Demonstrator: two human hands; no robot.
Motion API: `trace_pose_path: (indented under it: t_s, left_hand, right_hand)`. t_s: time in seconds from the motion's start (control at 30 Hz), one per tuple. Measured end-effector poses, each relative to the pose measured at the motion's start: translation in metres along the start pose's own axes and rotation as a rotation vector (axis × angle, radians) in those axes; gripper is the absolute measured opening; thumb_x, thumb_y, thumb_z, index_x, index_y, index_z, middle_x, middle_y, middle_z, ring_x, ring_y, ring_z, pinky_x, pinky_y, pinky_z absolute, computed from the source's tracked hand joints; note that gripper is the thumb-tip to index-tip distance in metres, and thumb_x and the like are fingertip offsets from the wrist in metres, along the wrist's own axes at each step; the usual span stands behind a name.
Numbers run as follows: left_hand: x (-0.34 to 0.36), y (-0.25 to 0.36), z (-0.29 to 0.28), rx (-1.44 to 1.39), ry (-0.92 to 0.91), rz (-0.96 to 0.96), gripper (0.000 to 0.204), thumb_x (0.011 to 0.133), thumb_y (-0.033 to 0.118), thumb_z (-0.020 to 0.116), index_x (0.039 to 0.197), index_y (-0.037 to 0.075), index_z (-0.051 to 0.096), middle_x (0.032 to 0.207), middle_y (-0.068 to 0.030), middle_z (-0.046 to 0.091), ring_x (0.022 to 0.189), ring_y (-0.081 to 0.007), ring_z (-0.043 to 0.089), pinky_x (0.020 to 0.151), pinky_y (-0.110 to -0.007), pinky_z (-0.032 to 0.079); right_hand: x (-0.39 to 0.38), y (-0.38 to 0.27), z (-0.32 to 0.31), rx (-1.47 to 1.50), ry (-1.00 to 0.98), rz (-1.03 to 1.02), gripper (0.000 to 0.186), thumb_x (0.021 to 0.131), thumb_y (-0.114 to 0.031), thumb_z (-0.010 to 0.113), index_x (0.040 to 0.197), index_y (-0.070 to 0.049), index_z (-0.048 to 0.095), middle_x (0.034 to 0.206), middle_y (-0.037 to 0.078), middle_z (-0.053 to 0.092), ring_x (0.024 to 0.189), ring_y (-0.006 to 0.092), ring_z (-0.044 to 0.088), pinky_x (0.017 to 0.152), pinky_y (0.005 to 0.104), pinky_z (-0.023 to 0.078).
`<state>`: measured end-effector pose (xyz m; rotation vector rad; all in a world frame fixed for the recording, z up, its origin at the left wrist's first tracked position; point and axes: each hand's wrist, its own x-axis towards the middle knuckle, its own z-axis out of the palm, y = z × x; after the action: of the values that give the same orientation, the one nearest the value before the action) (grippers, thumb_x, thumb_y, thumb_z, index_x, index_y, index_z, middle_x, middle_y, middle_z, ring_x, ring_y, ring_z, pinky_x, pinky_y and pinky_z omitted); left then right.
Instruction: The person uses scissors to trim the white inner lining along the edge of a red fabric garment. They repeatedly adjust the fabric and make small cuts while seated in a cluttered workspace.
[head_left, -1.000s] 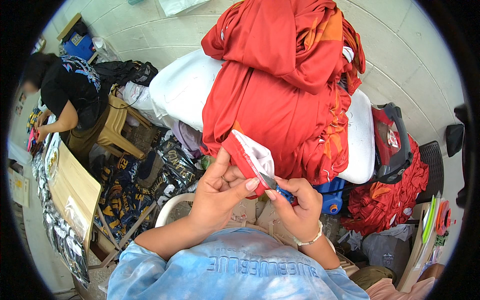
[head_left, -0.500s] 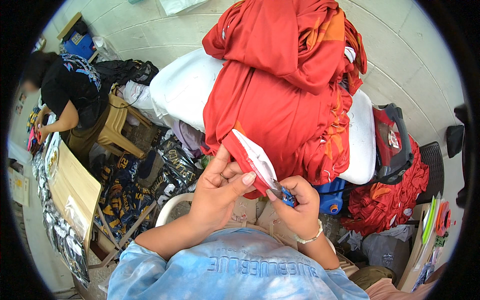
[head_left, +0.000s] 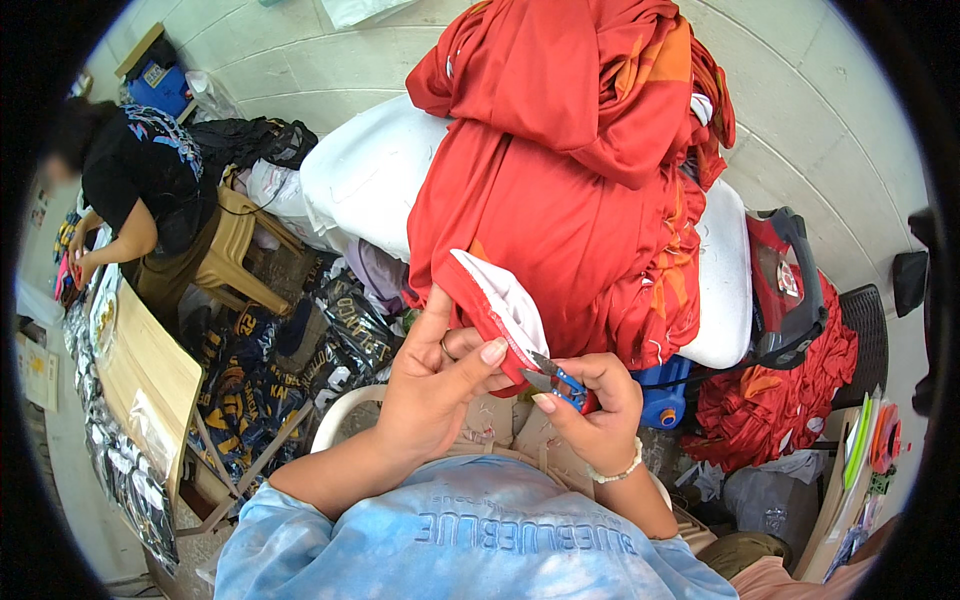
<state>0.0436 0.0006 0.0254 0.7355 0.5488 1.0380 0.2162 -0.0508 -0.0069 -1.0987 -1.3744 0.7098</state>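
A folded edge of red fabric with a white inside (head_left: 505, 300) is pinched between the thumb and fingers of my left hand (head_left: 437, 385). My right hand (head_left: 597, 410) grips small blue-handled thread snips (head_left: 560, 384). Their grey blades are parted and lie at the lower right end of the fabric edge, close to my left thumb. Just beyond my hands, a large heap of red cloth with orange patches (head_left: 560, 220) rests on a white padded board (head_left: 365, 180).
A clothes iron (head_left: 785, 270) stands at the board's right end, above more red cloth (head_left: 770, 400). At left, a person in black (head_left: 150, 190) works beside a yellow plastic chair (head_left: 240, 250) and a wooden board (head_left: 140, 370). Dark bagged clothes (head_left: 345, 320) lie on the floor.
The snips' blades have parted and now show clearly at the fabric's end. The fabric edge in my left hand has shifted slightly left and opened wider.
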Motion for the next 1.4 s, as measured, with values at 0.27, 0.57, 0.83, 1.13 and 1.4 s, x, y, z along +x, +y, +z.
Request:
trace_pose_path:
  t_s: [0.27, 0.57, 0.83, 1.13, 1.4]
  left_hand:
    - [0.001, -0.001, 0.001, 0.052, -0.017, 0.021, 0.077, 0.088, -0.003, 0.055, 0.149, 0.013, 0.01, 0.115, -0.0122, 0.06, 0.101, -0.0165, 0.061, 0.087, -0.034, 0.052]
    - [0.0, 0.0, 0.003, 0.033, -0.029, 0.019, 0.077, 0.088, -0.004, 0.054, 0.149, 0.011, 0.01, 0.11, -0.0114, 0.062, 0.1, -0.0158, 0.062, 0.087, -0.032, 0.052]
    - [0.0, 0.001, 0.005, 0.037, -0.036, 0.008, 0.077, 0.088, -0.006, 0.053, 0.149, 0.012, 0.01, 0.113, -0.0111, 0.06, 0.101, -0.0153, 0.061, 0.087, -0.032, 0.052]
    - [0.0, 0.001, 0.005, 0.005, -0.059, -0.003, 0.076, 0.088, -0.005, 0.054, 0.149, 0.012, 0.012, 0.114, -0.0099, 0.06, 0.102, -0.015, 0.06, 0.088, -0.032, 0.05]
    - [0.003, -0.003, -0.003, 0.002, -0.07, 0.058, 0.073, 0.087, -0.006, 0.056, 0.147, 0.006, 0.017, 0.112, -0.0099, 0.062, 0.104, -0.014, 0.059, 0.093, -0.031, 0.045]
  right_hand:
    - [0.004, -0.003, -0.005, -0.096, -0.02, -0.094, 0.032, 0.069, -0.011, 0.082, 0.093, 0.001, 0.065, 0.078, 0.008, 0.064, 0.064, 0.0113, 0.061, 0.058, 0.0225, 0.046]
    - [0.006, -0.002, -0.007, -0.114, -0.028, -0.143, 0.031, 0.069, -0.01, 0.082, 0.091, 0.001, 0.064, 0.076, 0.009, 0.064, 0.062, 0.0111, 0.06, 0.056, 0.0221, 0.045]
    - [0.003, -0.001, -0.007, -0.056, -0.018, -0.062, 0.03, 0.073, -0.008, 0.078, 0.095, 0.001, 0.06, 0.073, 0.004, 0.061, 0.062, 0.0081, 0.055, 0.055, 0.0215, 0.043]
    - [0.0, -0.002, -0.001, 0.274, -0.102, 0.187, 0.035, 0.075, -0.003, 0.074, 0.104, 0.0, 0.053, 0.08, 0.0, 0.058, 0.068, 0.0019, 0.047, 0.06, 0.0169, 0.037]
    - [0.0, -0.003, 0.005, 0.361, 0.023, 0.15, 0.026, 0.078, -0.003, 0.073, 0.098, 0.001, 0.057, 0.084, 0.002, 0.063, 0.069, 0.0028, 0.051, 0.061, 0.0186, 0.041]
